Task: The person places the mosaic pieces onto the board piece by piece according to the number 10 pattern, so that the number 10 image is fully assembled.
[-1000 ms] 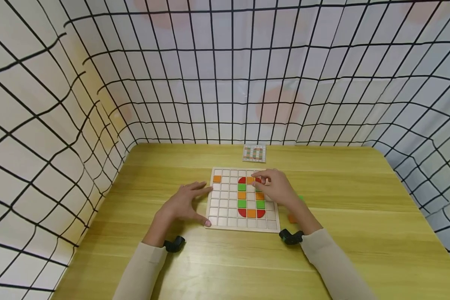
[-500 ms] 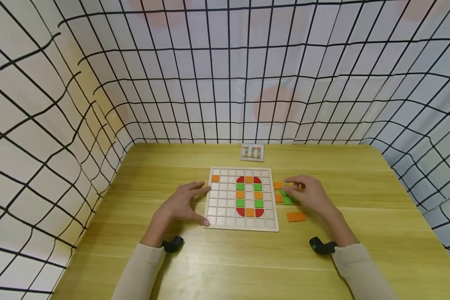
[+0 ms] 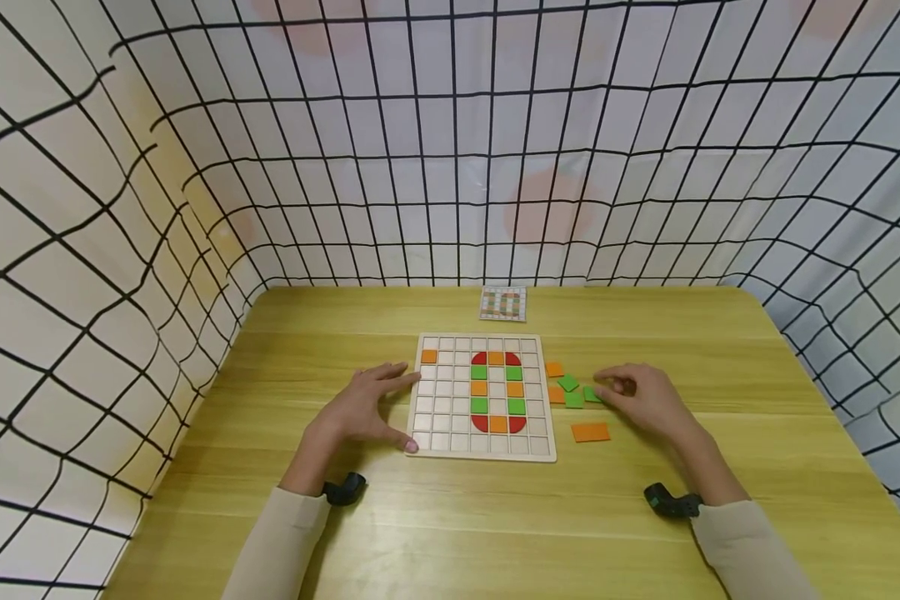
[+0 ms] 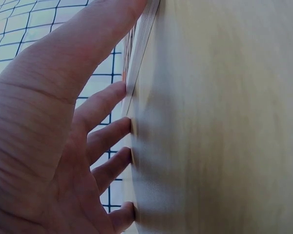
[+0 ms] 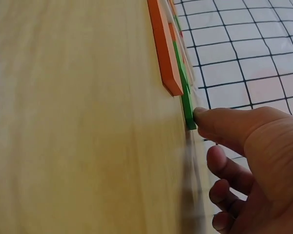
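Board (image 3: 442, 408): gridded, toward table's (image 3: 450, 517) back edge, bearing ring of tiles (image 3: 479, 406). Left hand (image 3: 360, 408): spread wide at board's left edge. Green tile (image 3: 591, 394): off board's right edge, right hand (image 3: 645, 402) at it; whether pinched, cannot tell. Card (image 3: 503, 304): near table's back edge.

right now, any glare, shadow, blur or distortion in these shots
Head view: lines on the grid curtain curve at the sides, with pale glare on the near table; left wrist view: dim, with soft shadows beside the left hand; right wrist view: a blurry shadow beside the right hand.
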A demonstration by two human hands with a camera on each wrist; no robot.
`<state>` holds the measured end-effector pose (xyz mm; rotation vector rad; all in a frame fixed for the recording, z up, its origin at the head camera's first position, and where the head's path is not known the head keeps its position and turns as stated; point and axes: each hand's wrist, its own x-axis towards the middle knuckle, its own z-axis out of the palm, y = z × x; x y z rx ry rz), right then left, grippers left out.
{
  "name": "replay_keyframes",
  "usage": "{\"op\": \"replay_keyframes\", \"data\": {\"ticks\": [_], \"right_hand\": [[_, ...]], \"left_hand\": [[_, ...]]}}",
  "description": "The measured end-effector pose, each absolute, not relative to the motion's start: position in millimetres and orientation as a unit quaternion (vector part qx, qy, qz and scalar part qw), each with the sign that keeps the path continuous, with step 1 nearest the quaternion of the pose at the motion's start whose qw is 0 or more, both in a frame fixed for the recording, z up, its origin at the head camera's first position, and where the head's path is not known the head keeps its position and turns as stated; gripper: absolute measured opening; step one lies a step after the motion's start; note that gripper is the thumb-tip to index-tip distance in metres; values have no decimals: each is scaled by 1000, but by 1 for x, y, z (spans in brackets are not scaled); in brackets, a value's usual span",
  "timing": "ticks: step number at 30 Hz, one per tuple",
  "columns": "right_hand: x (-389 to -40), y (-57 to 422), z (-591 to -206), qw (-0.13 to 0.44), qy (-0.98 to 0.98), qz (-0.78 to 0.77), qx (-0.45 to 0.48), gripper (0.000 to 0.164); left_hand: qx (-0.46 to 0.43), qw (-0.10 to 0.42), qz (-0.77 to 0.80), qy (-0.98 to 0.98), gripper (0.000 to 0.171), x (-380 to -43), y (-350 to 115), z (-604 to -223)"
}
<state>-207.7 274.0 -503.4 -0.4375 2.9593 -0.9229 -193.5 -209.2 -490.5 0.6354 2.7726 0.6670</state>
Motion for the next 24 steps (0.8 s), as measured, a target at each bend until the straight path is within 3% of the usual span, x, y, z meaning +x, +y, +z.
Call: {"op": "replay_keyframes", "data": {"ticks": [10,24], "right_hand": [[-206,289,-512,50,935,-311,-162,46],[-203,294,-515,10,921,-309,-235,32]], "left_hand": [[218,107,225,943,117,-193,-210,-489],[213,110,228,944,116,-192,-208,-487]]}}
